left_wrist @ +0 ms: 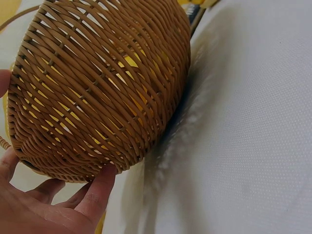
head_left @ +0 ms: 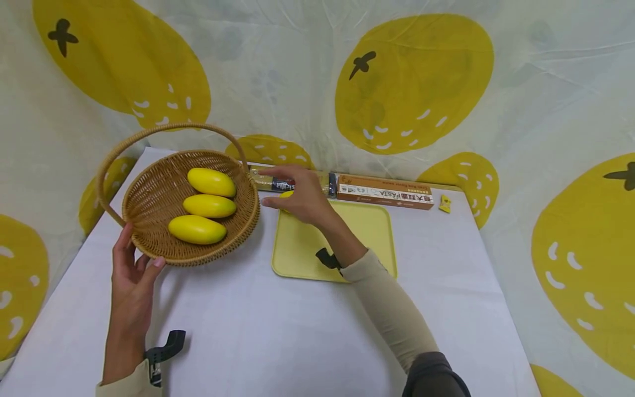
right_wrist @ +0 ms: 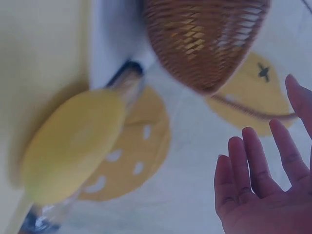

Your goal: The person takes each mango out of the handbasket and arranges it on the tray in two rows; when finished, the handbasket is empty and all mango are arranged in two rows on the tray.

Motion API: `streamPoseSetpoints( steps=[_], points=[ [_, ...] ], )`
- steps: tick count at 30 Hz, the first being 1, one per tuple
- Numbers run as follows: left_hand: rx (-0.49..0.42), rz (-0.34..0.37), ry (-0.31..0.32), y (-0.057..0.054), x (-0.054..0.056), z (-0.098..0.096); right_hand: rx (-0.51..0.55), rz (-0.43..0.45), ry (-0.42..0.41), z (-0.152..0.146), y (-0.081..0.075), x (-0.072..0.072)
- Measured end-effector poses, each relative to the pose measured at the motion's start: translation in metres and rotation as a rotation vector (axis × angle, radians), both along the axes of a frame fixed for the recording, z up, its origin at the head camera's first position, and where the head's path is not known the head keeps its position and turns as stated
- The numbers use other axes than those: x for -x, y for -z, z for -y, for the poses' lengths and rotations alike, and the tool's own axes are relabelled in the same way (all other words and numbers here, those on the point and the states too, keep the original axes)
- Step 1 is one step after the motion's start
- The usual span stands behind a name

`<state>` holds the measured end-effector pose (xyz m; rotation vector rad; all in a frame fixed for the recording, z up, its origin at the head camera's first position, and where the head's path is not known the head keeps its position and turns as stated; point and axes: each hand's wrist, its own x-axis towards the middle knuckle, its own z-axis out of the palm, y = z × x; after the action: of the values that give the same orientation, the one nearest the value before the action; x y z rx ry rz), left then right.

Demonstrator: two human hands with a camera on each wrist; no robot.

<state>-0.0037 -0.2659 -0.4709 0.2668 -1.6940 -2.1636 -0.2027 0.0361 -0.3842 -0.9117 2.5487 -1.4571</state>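
Observation:
A brown wicker basket (head_left: pixel 149 184) with a tall hoop handle leans toward me at the left, with three yellow mangoes (head_left: pixel 197 229) lying inside it. My left hand (head_left: pixel 133 286) grips its near left rim; in the left wrist view the fingers (left_wrist: pixel 100 192) press against the woven side. Between the basket's right rim and the pale yellow tray (head_left: pixel 332 242), my right hand (head_left: pixel 305 193) reaches with fingers and thumb spread, holding nothing. Another mango (right_wrist: pixel 73 146) is on the tray's far left corner, mostly behind the right hand in the head view.
Along the table's back edge lie a clear pack of pasta (head_left: pixel 322 182) and a brown-and-white pasta box (head_left: pixel 384 191). A small yellow wrapped sweet (head_left: pixel 445 203) is to the right of the box. Behind the white-covered table (head_left: pixel 446 309) hangs a fruit-print curtain (head_left: pixel 288 71).

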Motion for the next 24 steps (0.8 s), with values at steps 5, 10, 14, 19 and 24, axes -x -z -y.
streamPoseSetpoints(
  steps=[5, 10, 14, 19, 24],
  points=[
    [0.005, 0.018, -0.005, 0.0, 0.0, 0.0, -0.024, 0.014, -0.083, 0.027, -0.01, -0.01],
    [0.02, 0.038, -0.013, 0.0, 0.0, -0.001, -0.05, 0.03, -0.178, 0.054, -0.011, -0.016],
    [0.035, 0.059, -0.015, -0.001, -0.001, -0.001, -0.078, 0.049, -0.225, 0.074, -0.008, -0.018],
    [0.048, 0.082, -0.017, -0.001, -0.001, -0.002, -0.113, 0.1, -0.275, 0.097, -0.001, -0.018],
    [0.064, 0.122, -0.048, -0.002, 0.0, -0.004, -0.144, 0.156, -0.328, 0.115, 0.005, -0.017]
  ],
)
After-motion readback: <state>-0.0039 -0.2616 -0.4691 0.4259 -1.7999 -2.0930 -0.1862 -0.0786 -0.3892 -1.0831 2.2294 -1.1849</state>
